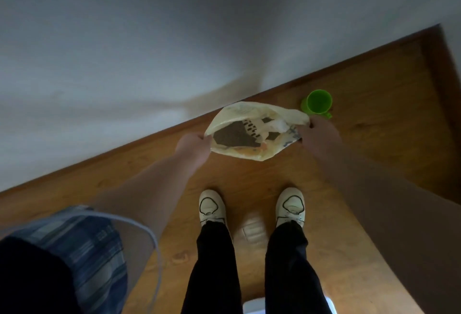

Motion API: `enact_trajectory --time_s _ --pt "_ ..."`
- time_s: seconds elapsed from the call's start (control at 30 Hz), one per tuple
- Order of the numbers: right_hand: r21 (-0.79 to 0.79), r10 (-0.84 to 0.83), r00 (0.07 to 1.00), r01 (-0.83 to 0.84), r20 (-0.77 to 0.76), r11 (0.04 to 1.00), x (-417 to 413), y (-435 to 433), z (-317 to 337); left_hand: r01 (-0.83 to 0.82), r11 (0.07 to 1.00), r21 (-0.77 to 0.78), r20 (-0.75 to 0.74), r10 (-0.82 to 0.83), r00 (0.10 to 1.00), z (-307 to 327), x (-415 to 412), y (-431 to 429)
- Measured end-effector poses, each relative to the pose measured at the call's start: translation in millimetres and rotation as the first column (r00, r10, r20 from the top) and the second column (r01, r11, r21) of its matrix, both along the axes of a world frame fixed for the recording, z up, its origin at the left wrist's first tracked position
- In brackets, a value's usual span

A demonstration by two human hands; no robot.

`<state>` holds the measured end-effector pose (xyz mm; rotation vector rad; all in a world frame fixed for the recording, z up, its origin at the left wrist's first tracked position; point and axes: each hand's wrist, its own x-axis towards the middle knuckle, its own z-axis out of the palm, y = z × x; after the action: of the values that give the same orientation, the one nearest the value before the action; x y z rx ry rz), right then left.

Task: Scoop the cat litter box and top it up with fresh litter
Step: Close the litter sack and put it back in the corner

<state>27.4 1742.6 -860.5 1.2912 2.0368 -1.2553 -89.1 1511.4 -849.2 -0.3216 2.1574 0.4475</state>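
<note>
A pale yellow plastic bag (247, 110) hangs open above the wooden floor, stretched between both hands. My left hand (193, 147) grips its left rim and my right hand (316, 136) grips its right rim. Inside the bag I see dark grey litter (234, 136), a pale slotted piece like a scoop (252, 127) and some white crumpled material. A green plastic cup (318, 102) stands on the floor just beyond the bag, close to my right hand.
A white wall (149, 39) meets the wooden floor (374, 89) along a skirting board right behind the bag. My two feet in pale shoes (212, 207) stand below the bag. A white edge (252, 307) shows at the bottom between my legs.
</note>
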Motion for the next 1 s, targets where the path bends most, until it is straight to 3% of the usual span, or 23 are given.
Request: enact_trajectory --time_s 0.27,0.37,0.5,0.63,0.73,0.87,1.0 --pt "0.067 0.102 0.994 -0.105 0.048 0.992 -20 10 -117 -0.094 0.995 -0.015 0.026 0.094 0.995 -115 -6 9" --pt "0.010 0.091 0.995 -0.092 0.042 0.996 -22 5 -138 -0.190 0.981 -0.045 0.006 0.190 0.982 -134 -13 8" --pt "-0.179 -0.092 0.996 0.093 0.012 0.980 -29 0 -131 -0.321 0.947 0.003 0.059 0.320 0.945 -132 -20 12" --pt "-0.262 -0.147 0.987 0.157 0.059 0.952 -24 -6 -92 -0.102 0.994 -0.049 0.083 0.106 0.991 -95 -13 10" --pt "-0.237 -0.077 0.993 0.097 0.094 0.967 -10 -10 -38 0.203 0.978 -0.049 0.067 -0.200 0.978 -32 -3 10" --pt "-0.168 0.029 0.997 -0.016 0.077 0.986 16 -21 80 0.589 0.796 -0.140 -0.032 -0.598 0.801 96 14 4" --pt "-0.035 0.282 0.958 -0.281 0.050 0.959 32 -27 231 0.715 0.664 -0.219 -0.116 -0.745 0.657 234 31 -12"
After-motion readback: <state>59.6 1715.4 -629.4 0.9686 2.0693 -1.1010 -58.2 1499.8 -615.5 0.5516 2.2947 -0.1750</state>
